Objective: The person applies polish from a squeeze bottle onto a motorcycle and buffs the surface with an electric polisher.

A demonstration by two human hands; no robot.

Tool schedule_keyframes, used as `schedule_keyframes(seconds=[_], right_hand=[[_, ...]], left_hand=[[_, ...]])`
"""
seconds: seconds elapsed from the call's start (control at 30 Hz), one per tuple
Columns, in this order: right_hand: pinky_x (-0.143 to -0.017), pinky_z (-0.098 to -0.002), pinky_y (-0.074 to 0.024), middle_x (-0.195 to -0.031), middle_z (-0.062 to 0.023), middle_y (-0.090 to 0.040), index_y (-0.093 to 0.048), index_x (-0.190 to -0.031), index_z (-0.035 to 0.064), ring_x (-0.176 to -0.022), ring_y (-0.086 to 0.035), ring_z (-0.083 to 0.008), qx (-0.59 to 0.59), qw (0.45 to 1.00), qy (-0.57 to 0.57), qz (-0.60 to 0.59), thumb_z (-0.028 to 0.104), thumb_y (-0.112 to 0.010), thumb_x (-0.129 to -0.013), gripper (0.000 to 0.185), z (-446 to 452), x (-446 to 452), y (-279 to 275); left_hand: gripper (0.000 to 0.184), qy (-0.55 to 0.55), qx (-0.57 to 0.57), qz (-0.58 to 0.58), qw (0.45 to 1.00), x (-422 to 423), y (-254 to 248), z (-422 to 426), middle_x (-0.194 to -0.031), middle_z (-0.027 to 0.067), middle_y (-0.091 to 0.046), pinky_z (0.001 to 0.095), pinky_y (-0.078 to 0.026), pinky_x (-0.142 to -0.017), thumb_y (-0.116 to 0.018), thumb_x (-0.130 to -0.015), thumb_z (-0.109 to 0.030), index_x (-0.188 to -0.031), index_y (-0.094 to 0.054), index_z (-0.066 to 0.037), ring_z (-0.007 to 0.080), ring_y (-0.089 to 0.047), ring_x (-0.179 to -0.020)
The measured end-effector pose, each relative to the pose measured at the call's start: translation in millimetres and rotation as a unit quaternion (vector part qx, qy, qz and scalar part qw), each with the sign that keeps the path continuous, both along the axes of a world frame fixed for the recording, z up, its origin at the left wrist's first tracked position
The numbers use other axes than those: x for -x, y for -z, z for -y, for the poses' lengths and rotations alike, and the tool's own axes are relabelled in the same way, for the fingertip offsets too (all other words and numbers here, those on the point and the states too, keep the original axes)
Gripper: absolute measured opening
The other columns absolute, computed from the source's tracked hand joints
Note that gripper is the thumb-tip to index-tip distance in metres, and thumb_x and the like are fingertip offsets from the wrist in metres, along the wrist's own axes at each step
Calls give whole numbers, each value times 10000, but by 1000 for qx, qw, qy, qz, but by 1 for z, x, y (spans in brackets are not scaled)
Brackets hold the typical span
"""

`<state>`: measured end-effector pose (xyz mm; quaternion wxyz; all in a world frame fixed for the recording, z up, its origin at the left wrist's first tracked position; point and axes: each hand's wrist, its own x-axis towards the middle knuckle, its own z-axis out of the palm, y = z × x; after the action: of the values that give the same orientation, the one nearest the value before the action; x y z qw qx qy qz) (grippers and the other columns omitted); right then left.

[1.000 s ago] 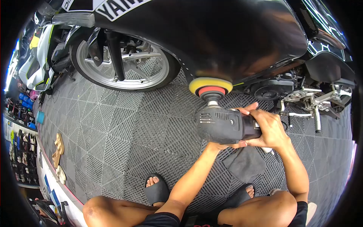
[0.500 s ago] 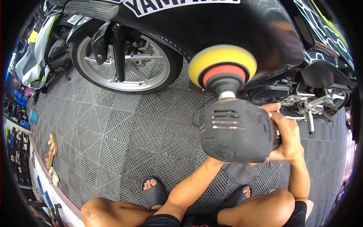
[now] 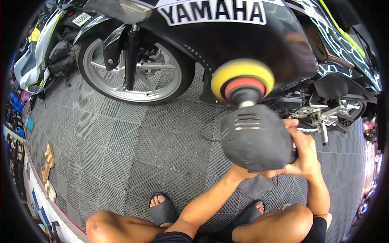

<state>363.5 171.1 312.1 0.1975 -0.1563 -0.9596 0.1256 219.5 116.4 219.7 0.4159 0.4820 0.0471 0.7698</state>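
Observation:
I hold a black power polisher [image 3: 257, 139] up in front of the motorcycle's lower side fairing [image 3: 279, 56]. Its round yellow foam pad [image 3: 239, 68], on a red and black backing plate, meets the dark panel's lower part, and the pad's edge looks blurred. My right hand [image 3: 304, 154] is wrapped around the tool's right end, thumb and fingers closed on it. From below, my left hand [image 3: 245, 172] grips the polisher's underside; most of its fingers are hidden behind the housing.
The front wheel [image 3: 133, 77] stands left of the pad, and a foot peg [image 3: 325, 135] juts out at right. A thin cord [image 3: 204, 135] lies on the grey grid floor [image 3: 97, 133]. Another motorcycle [image 3: 38, 60] is at far left, with tan sandals [image 3: 48, 162] near the mat's edge.
The polisher and pad sit slightly lower and further right in view, still held by both hands. The view has shifted, so the full YAMAHA lettering shows.

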Motion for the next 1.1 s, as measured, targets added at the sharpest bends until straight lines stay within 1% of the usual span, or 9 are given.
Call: schedule_keyframes(seconds=[0.1, 0.3, 0.33, 0.43, 0.53, 0.6, 0.7, 0.83, 1.1], right_hand=[[-676, -399, -541, -908, -201, -652, -530, -1124, -62, -804, -674, -358, -19, 998, 2, -60, 541, -858, -532, 906, 10, 10, -7], [-772, -402, -549, -1094, -209, -637, -491, -1241, -51, -913, -671, -374, -15, 999, 14, 26, 468, -859, -578, 919, 35, 48, -48], [-792, -402, -545, -1111, -207, -634, -487, -1255, -45, -929, -668, -374, -9, 1000, 13, 24, 462, -865, -570, 932, 36, 50, -51], [-841, -407, -533, -1148, -210, -624, -472, -1294, -29, -972, -658, -373, 12, 1000, 21, 17, 444, -868, -564, 956, 41, 53, -51], [-810, -426, -524, -1102, -269, -628, -470, -1252, -94, -933, -665, -410, -49, 999, -3, -4, 507, -812, -628, 932, 43, 60, -52], [-818, -429, -521, -1120, -253, -616, -461, -1265, -93, -936, -655, -424, -29, 999, 20, 41, 534, -801, -635, 952, 42, 64, -53], [-751, -411, -543, -1004, -230, -636, -488, -1238, -75, -870, -671, -383, -52, 998, -12, -22, 456, -860, -582, 922, 33, 53, -34], [-680, -426, -536, -909, -209, -630, -504, -1166, -93, -782, -662, -392, -35, 998, 38, -21, 528, -848, -551, 940, 22, 24, 7], [-658, -408, -538, -877, -182, -632, -528, -1133, -70, -748, -659, -354, -38, 999, 22, 17, 502, -831, -588, 846, 1, 30, 65]], left_hand=[[898, 35, -30, -8, 999, 19, -21, 1, -1379, 212, -459, 447, -362, -1078, -884, -622, -354, -1335, -438, -41, 301, -444, -1293], [889, 19, -96, -11, 995, 34, -27, 6, -1442, 73, -364, 341, -307, -1122, -772, -761, -387, -1429, -299, -39, 171, -362, -1333], [853, -10, -91, -33, 995, 34, -30, 10, -1432, 70, -374, 338, -315, -1116, -755, -779, -392, -1419, -316, -39, 158, -370, -1323], [818, -30, -151, 70, 986, 29, -37, 3, -1304, 177, -525, 456, -352, -1082, -826, -697, -370, -1321, -409, -47, 283, -467, -1272], [675, -41, -131, 69, 988, 44, -42, 9, -1304, 124, -531, 374, -394, -1052, -740, -801, -308, -1337, -419, -51, 183, -492, -1235], [658, -33, -117, 73, 990, 43, -41, 11, -1316, 112, -528, 361, -397, -1056, -721, -828, -304, -1349, -414, -44, 185, -495, -1235], [685, -13, -105, 60, 993, 38, -25, 3, -1334, 132, -513, 378, -397, -1059, -755, -784, -288, -1332, -426, -40, 211, -490, -1244], [723, 41, -74, 32, 996, 26, 8, -10, -1358, 158, -494, 401, -398, -1063, -801, -725, -267, -1308, -443, -36, 245, -483, -1257], [737, 105, 43, 85, 990, 30, 66, -5, -1363, 251, -481, 468, -392, -1071, -905, -602, -225, -1192, -503, -41, 330, -467, -1286]])
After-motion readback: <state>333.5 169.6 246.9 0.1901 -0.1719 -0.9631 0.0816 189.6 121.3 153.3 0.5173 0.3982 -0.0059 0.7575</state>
